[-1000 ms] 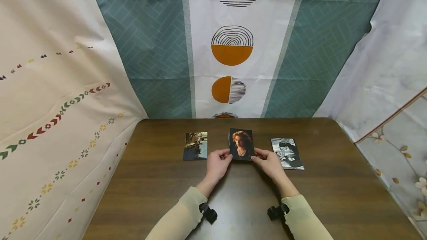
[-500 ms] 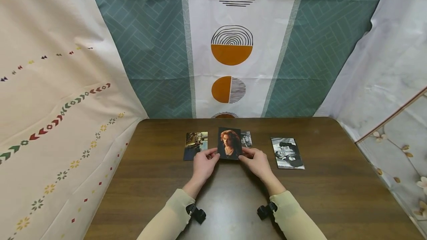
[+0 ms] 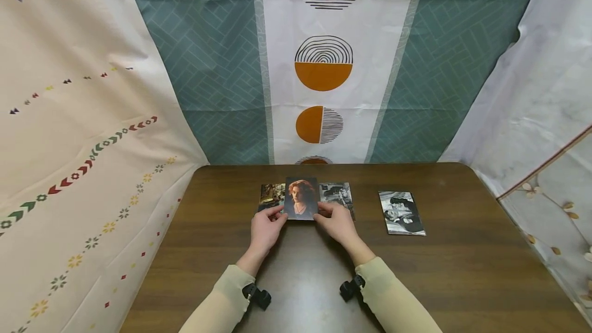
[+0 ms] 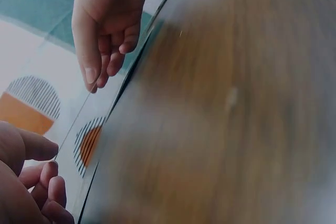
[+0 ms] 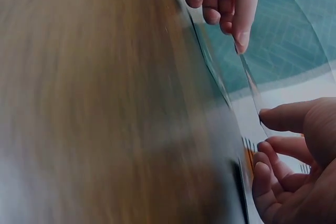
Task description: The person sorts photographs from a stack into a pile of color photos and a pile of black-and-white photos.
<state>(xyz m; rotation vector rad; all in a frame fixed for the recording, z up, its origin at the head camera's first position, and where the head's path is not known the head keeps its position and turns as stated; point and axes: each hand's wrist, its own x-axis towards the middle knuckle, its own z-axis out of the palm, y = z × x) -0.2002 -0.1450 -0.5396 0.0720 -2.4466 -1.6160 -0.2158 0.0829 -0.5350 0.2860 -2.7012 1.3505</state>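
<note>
You have before you a brown wooden tabletop (image 3: 453, 271), with rounded far corners and a pale shine in the middle of its nearer part. Behind its far edge hangs a back cloth (image 3: 222, 60), which is teal at the sides and has a white band with orange and black round figures. Along the left edge there is a cream cloth (image 3: 83, 184) with rows of small coloured motifs, and beyond the right edge a whitish cloth (image 3: 522, 102) with a flowering branch. Near the far edge, left of its middle, is the portrait card (image 3: 301, 199); your left grip (image 3: 268, 227) pinches its left side, and your right grip (image 3: 337, 224) its right side. It partly covers a colour card (image 3: 271, 194). Just to its right is a grey street card (image 3: 338, 192), and a black-and-white card (image 3: 401, 213) lies apart, towards the far right corner, slightly turned.
</note>
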